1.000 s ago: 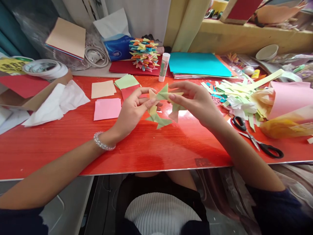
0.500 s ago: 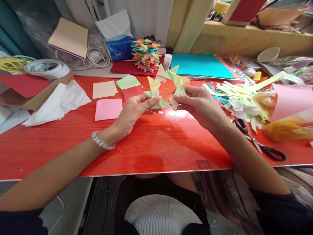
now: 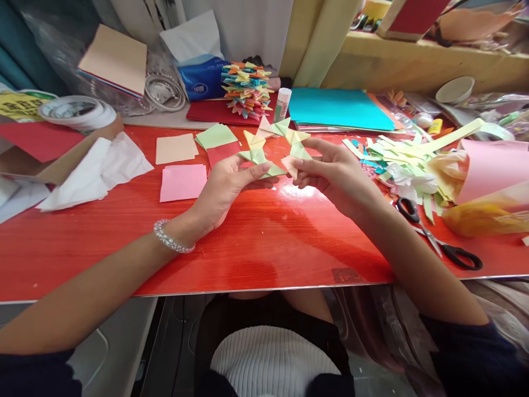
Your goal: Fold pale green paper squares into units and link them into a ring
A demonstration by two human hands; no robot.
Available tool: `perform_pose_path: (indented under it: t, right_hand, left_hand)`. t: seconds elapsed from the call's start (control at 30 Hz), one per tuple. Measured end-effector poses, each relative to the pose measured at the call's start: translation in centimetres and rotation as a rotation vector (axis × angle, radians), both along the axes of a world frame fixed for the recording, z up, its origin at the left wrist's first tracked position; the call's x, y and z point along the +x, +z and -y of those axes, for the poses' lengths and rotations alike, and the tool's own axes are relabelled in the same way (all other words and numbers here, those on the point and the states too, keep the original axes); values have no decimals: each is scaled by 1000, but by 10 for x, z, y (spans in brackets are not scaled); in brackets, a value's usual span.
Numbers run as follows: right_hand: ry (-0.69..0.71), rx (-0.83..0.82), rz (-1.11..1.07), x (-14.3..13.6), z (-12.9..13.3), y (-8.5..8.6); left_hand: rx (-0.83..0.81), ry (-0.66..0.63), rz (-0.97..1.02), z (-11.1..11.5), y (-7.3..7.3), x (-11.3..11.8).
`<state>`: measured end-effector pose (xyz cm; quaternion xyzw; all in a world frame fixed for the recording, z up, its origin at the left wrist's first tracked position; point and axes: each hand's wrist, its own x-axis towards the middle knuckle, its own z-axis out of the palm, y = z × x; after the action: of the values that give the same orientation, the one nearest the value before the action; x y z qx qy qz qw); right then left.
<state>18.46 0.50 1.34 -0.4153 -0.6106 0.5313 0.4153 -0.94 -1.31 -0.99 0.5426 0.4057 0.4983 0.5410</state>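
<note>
Between my hands is a curved chain of folded paper pieces (image 3: 257,141) in pale green, yellow and pink, with a gap on its near side. My left hand (image 3: 226,187) pinches the green end of it between thumb and fingers. Closed on the opposite end, near a pink piece, is my right hand (image 3: 330,171). Just behind the chain a glue stick (image 3: 282,105) stands upright. A stacked tower of many-coloured folded paper (image 3: 247,91) is behind and to the left of it.
Pink (image 3: 183,182), beige (image 3: 177,149) and green paper squares (image 3: 215,136) lie to the left. Scissors (image 3: 432,237) rest at the right, before a heap of paper strips (image 3: 405,154). Blue sheets (image 3: 339,110) lie at the back. A tissue pack (image 3: 201,77) stands behind.
The paper chain has tipped flatter and dropped slightly, so its far part sits lower in view. My right index finger has stretched out along its side. Both hands keep their hold.
</note>
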Motion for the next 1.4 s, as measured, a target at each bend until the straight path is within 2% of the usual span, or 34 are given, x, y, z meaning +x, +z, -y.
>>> perform_pose_path:
  t: [0.1, 0.17, 0.2, 0.3, 0.37, 0.43, 0.57, 0.63, 0.8, 0.87, 1.03, 1.2, 1.4]
  right_hand:
    - [-96, -30, -31, 4, -6, 0]
    - [-134, -62, -65, 8, -9, 1]
    - [-133, -72, -72, 10, -10, 2]
    - [-63, -57, -45, 12, -9, 6]
    - [-8, -39, -21, 10, -5, 7]
    - [27, -32, -11, 6, 0, 9]
    - [108, -18, 38, 4, 8, 16]
    - [143, 43, 98, 6, 11, 19]
    - [50, 314, 244, 9, 8, 18]
    - [22, 352, 237, 8, 4, 13]
    - [-3, 267, 159, 7, -1, 5]
    - [10, 285, 74, 6, 2, 5]
    - [-2, 284, 101, 4, 5, 7]
  left_hand:
    - [94, 94, -88, -9, 1, -8]
    - [277, 184, -197, -14, 4, -15]
    - [380, 187, -276, -15, 7, -18]
    - [728, 84, -576, -10, 15, -21]
    - [861, 34, -684, -4, 18, -19]
    - [838, 49, -672, 3, 18, -16]
    - [608, 151, -525, 14, 20, -10]
    - [491, 152, -437, 17, 23, -8]
    - [275, 75, -195, 16, 21, -2]
    - [225, 72, -146, 14, 17, -1]
    - [200, 95, -111, 12, 13, -1]
    - [234, 95, -158, 16, 16, 1]
    - [265, 111, -207, 18, 14, 2]
